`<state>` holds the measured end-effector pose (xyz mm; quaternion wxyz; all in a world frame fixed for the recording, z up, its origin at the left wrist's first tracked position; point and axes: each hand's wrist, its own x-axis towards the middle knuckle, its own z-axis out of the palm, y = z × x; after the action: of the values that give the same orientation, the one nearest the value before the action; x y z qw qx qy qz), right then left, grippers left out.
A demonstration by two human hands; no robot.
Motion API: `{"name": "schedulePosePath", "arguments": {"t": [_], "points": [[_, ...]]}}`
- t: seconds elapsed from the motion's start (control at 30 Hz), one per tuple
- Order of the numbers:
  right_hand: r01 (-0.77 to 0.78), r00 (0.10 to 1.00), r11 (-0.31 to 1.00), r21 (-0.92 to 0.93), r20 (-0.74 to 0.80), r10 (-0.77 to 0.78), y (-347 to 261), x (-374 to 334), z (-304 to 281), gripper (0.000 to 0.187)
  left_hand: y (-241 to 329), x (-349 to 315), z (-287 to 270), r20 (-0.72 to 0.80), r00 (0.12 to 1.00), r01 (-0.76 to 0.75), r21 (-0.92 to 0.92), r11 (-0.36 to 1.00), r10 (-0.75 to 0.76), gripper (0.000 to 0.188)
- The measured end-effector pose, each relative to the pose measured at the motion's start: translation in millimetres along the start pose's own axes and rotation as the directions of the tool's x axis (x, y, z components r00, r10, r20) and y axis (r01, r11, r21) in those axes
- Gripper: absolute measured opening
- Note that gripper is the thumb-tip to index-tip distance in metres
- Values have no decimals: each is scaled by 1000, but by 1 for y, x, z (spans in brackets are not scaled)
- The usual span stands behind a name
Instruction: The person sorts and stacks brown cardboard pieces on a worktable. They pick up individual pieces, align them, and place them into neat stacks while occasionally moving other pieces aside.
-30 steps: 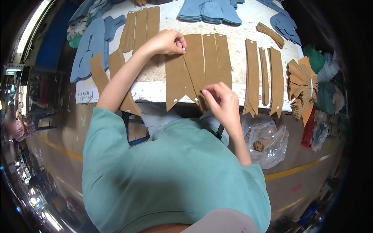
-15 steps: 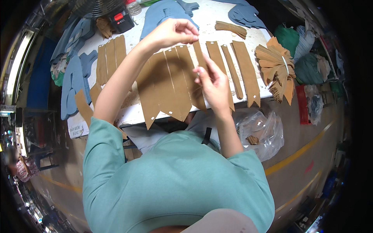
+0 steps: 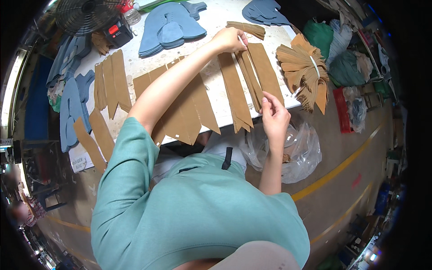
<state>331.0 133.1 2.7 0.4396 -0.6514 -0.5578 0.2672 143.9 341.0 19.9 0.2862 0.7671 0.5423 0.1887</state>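
A narrow brown leather strip (image 3: 250,74) stretches between my two hands, laid along other narrow strips on the white table. My left hand (image 3: 231,39) pinches its far end; my right hand (image 3: 274,114) pinches the near end at the table edge. Wider brown strips with notched ends lie on either side: one piece (image 3: 266,67) to the right, a small pile (image 3: 234,92) to the left. Under my left forearm lies a row of wide brown pieces (image 3: 186,112), partly hidden by the arm. Another group of brown strips (image 3: 112,81) lies farther left.
Blue-grey cut pieces (image 3: 173,29) are stacked at the back, with more at the left edge. A fan (image 3: 85,15) stands at the far left. A tied bundle of tan strips (image 3: 301,67) sits at the right corner. A clear plastic bag (image 3: 306,153) hangs below the near edge.
Both hands have moved right with the narrow strip, from above the wide row to the narrow strips. My right hand has drawn nearer to me, farther from the left. The view has shifted.
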Motion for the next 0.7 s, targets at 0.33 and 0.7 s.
{"name": "schedulePosePath", "arguments": {"t": [0.33, 0.7], "points": [[195, 974, 891, -410, -26, -225, -2, -6, 1, 28, -6, -4, 7, -88, 994, -39, 274, 961, 65, 20], [228, 964, 855, -466, -14, -264, -6, -11, 8, 30, -12, -12, -14, -96, 950, -255, 317, 914, 298, 27]]}}
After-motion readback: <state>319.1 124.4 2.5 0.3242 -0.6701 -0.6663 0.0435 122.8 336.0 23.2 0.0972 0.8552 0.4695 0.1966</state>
